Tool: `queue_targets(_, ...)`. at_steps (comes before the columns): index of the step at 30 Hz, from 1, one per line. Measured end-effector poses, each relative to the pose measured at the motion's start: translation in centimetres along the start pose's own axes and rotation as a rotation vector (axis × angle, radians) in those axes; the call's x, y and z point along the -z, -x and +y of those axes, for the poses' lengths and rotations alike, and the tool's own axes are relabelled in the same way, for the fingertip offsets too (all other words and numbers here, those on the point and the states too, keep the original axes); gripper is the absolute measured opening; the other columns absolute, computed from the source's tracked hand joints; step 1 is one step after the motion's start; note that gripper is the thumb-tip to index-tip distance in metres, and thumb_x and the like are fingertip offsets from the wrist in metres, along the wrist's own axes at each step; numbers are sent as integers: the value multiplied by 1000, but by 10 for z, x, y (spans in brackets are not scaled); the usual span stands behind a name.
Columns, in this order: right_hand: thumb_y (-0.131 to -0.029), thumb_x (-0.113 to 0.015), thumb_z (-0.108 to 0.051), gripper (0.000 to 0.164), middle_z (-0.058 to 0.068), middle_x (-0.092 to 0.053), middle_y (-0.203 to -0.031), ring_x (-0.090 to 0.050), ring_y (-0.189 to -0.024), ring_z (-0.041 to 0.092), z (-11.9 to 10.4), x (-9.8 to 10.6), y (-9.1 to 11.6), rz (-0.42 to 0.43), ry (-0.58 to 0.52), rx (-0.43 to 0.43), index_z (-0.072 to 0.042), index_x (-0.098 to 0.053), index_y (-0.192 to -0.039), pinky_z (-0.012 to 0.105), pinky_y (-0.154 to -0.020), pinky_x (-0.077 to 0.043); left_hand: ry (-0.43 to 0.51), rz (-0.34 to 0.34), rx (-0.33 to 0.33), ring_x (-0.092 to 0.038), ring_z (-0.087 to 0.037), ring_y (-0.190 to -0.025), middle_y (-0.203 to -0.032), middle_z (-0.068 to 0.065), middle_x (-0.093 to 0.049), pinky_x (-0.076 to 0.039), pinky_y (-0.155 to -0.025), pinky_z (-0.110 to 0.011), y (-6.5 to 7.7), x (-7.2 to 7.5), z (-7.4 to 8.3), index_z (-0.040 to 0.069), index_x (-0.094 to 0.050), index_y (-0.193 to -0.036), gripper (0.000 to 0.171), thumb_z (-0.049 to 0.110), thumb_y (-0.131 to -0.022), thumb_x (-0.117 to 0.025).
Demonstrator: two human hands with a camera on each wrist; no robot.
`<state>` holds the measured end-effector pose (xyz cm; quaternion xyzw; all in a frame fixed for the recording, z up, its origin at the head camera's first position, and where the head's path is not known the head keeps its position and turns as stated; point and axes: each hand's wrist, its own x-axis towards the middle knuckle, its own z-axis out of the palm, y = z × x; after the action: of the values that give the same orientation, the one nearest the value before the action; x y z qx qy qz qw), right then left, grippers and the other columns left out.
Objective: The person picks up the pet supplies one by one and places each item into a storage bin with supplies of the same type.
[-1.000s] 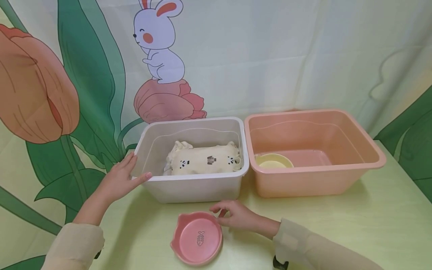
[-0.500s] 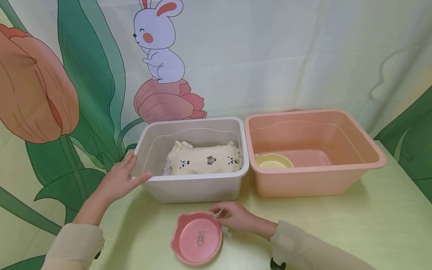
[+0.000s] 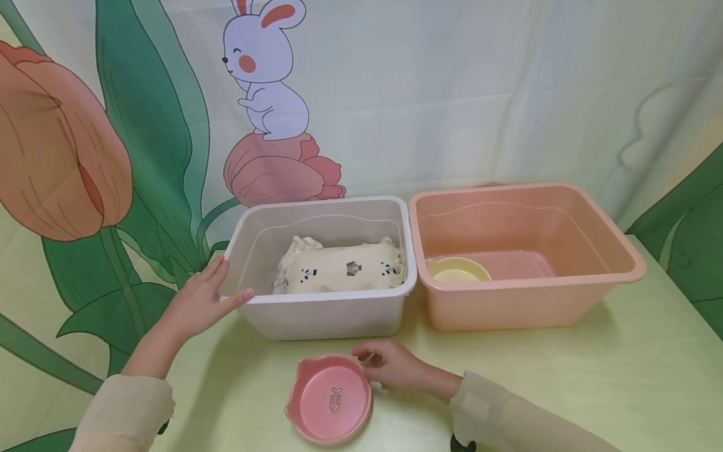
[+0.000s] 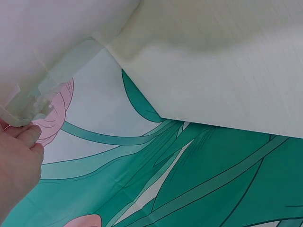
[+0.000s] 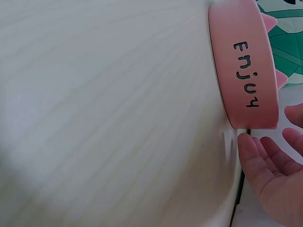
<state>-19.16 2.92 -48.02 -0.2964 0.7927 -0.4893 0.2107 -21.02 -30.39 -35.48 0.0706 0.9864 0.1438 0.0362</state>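
Note:
A pink cat-shaped pet bowl (image 3: 333,402) with a fishbone drawn inside lies on the table in the head view. Its side (image 5: 244,75) reads "Enjoy" in the right wrist view. My right hand (image 3: 395,365) is right at the bowl's upper right rim, fingers loosely bent and not closed round it. My left hand (image 3: 198,301) rests against the left front corner of a light grey bin (image 3: 333,317), thumb over the front rim and fingers along the left side. The left wrist view shows this hand (image 4: 19,163) at the bin's edge.
Inside the grey bin lies a cream cloth bundle (image 3: 333,267) printed with animal faces. A peach bin (image 3: 514,304) stands beside it on the right, with a yellow bowl (image 3: 460,270) inside. A printed curtain (image 3: 429,94) hangs behind the pale green table (image 3: 536,376).
My right wrist and sleeve have shifted slightly left and down, with the fingers staying by the bowl's rim. The left hand, the bins and the pet bowl have not moved.

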Motion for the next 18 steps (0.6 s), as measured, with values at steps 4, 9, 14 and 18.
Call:
queue_targets(4, -78, -62, -4, 34, 15, -63, -101, -61, -83, 19, 2, -2, -1, 2, 5, 4, 3, -58, -111, 15, -69, -47, -4, 6, -4, -17, -52, -126, -148, -19, -6, -20, -94, -67, -1, -1, -1, 2, -12, -141, 86, 58, -84, -42)
queue_targets(9, -78, -61, -2, 32, 14, -63, -99, -60, -81, 16, 3, -4, -1, -3, -24, -10, -1, -59, -110, 19, -56, -50, -6, 2, 1, -17, -52, -126, -148, -19, -5, -20, -94, -67, -1, -1, -2, 3, -11, -141, 86, 59, -84, -42)
queue_targets(14, -77, -62, -3, 32, 12, -63, -97, -59, -78, 14, 3, -6, 0, -13, -45, -28, -4, -60, -110, 23, -50, -49, -7, -1, 5, -17, -52, -126, -148, -19, -5, -21, -94, -67, 0, 0, 0, 2, -11, -141, 86, 59, -84, -42)
queue_targets(18, -76, -63, -2, 36, 11, -63, -96, -57, -73, 13, 3, -8, -1, -16, -71, -57, -6, -58, -112, 28, -46, -49, -6, -2, 4, -17, -52, -126, -148, -19, -5, -21, -94, -67, 0, 0, 0, 3, -11, -141, 86, 58, -84, -42)
